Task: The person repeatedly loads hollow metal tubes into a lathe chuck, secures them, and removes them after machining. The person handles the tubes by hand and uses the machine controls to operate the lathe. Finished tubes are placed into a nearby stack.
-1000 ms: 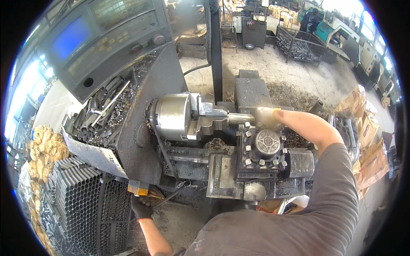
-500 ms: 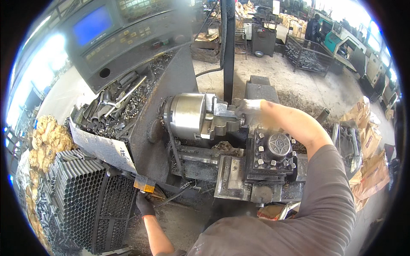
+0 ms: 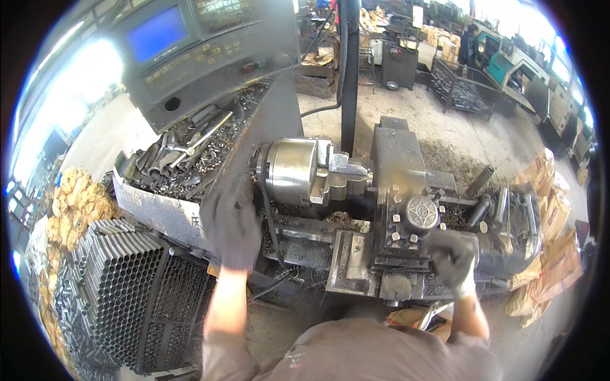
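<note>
In a dark glove, my left hand (image 3: 234, 222) is raised in front of the machine's dark side panel, left of the steel lathe chuck (image 3: 292, 171). Motion smears its fingers, which cover the spot where a round knob sits. My right hand (image 3: 452, 259), also gloved, is beside the square tool post (image 3: 406, 232), at its lower right. Its fingers are curled in; whatever may be inside them is hidden. Stepped grey jaws (image 3: 343, 181) stand out from the chuck's right face, with no hand on them.
A blue-screened control panel (image 3: 155, 35) rises at upper left. Below it, a chip-filled tray (image 3: 152, 206) holds a T-handled wrench (image 3: 189, 151). Stacked steel tubes (image 3: 117, 273) fill a rack at lower left. Paper sacks (image 3: 553, 235) lie at right. A person (image 3: 469, 46) stands far back.
My right hand has left the jaws and come back toward me beside the tool post. My left hand has risen from the yellow-orange block to the side panel. The view has shifted slightly.
</note>
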The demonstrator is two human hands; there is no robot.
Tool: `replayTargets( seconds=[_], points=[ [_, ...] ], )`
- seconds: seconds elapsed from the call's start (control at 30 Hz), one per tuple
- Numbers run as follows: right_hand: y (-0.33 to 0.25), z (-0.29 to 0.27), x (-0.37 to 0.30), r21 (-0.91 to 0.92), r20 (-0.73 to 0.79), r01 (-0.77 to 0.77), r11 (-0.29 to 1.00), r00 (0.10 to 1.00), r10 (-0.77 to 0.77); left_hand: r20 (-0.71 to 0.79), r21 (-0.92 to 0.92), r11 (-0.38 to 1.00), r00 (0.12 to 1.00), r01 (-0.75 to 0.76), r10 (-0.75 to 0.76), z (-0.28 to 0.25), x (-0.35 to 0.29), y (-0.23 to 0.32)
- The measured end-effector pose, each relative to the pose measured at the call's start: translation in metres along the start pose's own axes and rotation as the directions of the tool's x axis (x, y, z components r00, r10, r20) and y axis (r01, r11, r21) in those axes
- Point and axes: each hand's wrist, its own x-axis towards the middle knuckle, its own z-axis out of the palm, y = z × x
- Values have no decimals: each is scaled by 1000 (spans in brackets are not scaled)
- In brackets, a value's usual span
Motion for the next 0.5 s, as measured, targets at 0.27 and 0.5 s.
replayTargets(
  seconds=[0.27,0.5],
  points=[
    [30,1,-72,-25,301,-355,934,889,346,329,438,899,924,32,-193,137,242,43],
    [47,11,-91,0,493,-377,926,806,328,260,102,978,954,-179,148,115,87,85]
  ],
)
